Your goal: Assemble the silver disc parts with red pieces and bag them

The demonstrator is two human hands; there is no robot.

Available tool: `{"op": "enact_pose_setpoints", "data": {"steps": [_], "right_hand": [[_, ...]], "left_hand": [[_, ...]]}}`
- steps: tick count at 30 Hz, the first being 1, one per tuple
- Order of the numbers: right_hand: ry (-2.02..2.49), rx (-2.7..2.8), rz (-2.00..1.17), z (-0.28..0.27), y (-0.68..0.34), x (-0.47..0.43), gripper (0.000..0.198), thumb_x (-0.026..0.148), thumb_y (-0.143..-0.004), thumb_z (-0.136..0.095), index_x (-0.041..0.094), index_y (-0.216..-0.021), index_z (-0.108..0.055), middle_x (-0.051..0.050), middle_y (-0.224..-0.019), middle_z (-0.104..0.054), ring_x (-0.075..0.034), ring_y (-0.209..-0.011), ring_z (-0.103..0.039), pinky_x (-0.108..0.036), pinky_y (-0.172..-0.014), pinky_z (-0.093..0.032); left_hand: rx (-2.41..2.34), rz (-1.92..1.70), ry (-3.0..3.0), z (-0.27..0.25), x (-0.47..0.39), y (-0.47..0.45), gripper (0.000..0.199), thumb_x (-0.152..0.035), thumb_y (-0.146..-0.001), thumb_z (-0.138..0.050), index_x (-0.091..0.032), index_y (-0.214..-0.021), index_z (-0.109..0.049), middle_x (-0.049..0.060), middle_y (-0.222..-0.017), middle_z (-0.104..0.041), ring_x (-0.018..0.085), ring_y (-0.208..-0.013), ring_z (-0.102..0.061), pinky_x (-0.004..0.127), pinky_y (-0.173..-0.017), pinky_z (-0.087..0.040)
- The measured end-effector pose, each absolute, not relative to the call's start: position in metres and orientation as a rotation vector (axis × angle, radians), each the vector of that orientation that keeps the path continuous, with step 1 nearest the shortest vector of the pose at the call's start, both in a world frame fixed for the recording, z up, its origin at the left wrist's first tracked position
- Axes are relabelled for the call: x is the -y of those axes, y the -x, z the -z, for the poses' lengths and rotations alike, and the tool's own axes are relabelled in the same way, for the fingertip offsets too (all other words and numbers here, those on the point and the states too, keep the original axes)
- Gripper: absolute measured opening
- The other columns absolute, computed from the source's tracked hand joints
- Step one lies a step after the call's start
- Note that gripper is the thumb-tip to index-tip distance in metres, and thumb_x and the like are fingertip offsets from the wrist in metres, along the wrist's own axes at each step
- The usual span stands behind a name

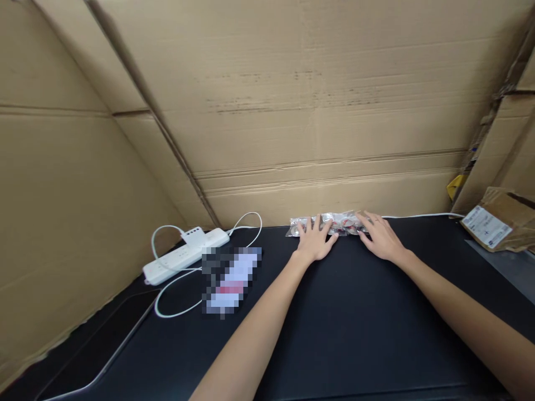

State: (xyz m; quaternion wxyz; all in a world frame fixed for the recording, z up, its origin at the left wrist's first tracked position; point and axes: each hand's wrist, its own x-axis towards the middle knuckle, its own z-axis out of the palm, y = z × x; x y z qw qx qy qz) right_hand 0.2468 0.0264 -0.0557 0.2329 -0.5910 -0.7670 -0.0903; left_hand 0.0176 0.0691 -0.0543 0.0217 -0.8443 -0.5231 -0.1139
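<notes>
A row of small clear plastic packets [343, 220] lies along the back of the black tabletop, against the cardboard wall. Reddish bits and round shapes show through the film, but their contents are too small to name. My left hand [314, 239] rests over the left half of the row, palm down with fingers spread. On the right end lies my right hand [382, 238], its fingers stretched out and the fingertips touching the packets. Each hand hides part of the row beneath it.
Cardboard walls [292, 100] enclose the back and sides of the black table [351, 334]. Leftward are a white power strip [184, 257] with a plugged-in charger, looping white cables, a blurred-out phone-like object [234, 281] and a dark flat panel [104, 340]. A torn, labelled cardboard box [501, 220] sits right.
</notes>
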Motion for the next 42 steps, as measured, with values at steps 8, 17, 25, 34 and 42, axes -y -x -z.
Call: {"op": "enact_pose_setpoints", "data": {"steps": [8,17,25,34,42], "right_hand": [[1.685,1.987,0.081,0.069,-0.266,-0.037,0.051,0.041,-0.094,-0.05,0.014,-0.137,-0.046,-0.018,-0.131,-0.058,-0.03,-0.123,-0.054,-0.042,-0.101,-0.044],[1.622,2.006,0.009,0.062,-0.282,-0.028,0.043,0.037,-0.088,-0.062,0.018,-0.127,-0.058,-0.014,-0.119,-0.067,-0.029,-0.112,-0.062,-0.04,-0.096,-0.047],[1.484,1.982,-0.101,0.051,-0.307,-0.025,0.014,0.024,-0.084,-0.061,0.02,-0.091,-0.072,-0.006,-0.09,-0.075,-0.023,-0.084,-0.07,-0.036,-0.083,-0.053],[1.41,1.678,-0.082,0.031,-0.311,-0.017,0.024,0.034,-0.084,-0.055,0.016,-0.084,-0.072,-0.005,-0.072,-0.074,-0.019,-0.064,-0.069,-0.029,-0.063,-0.054],[1.341,1.576,0.053,0.012,-0.281,0.001,0.019,0.031,-0.083,-0.057,0.018,-0.078,-0.07,-0.003,-0.066,-0.07,-0.018,-0.059,-0.065,-0.028,-0.06,-0.05]], "left_hand": [[1.664,0.397,2.516,0.044,-0.07,-0.026,0.061,-0.064,-0.094,-0.031,-0.034,-0.145,-0.042,0.015,-0.151,-0.036,0.042,-0.137,-0.032,0.064,-0.107,-0.021],[1.153,0.536,2.75,0.046,-0.049,-0.055,0.059,-0.053,-0.095,-0.039,-0.03,-0.149,-0.035,0.008,-0.158,-0.029,0.035,-0.146,-0.018,0.056,-0.116,-0.013],[1.26,0.581,2.704,0.042,-0.061,-0.098,0.038,-0.033,-0.096,-0.047,-0.022,-0.131,-0.055,0.014,-0.125,-0.06,0.034,-0.121,-0.046,0.052,-0.105,-0.03],[1.182,0.673,2.691,0.032,-0.057,-0.083,0.044,-0.034,-0.095,-0.05,-0.022,-0.138,-0.047,0.012,-0.131,-0.053,0.029,-0.126,-0.041,0.044,-0.107,-0.032],[1.462,1.333,2.989,0.022,-0.019,-0.048,0.033,-0.044,-0.093,-0.049,-0.017,-0.088,-0.068,0.011,-0.099,-0.064,0.029,-0.109,-0.055,0.044,-0.101,-0.04]]}}
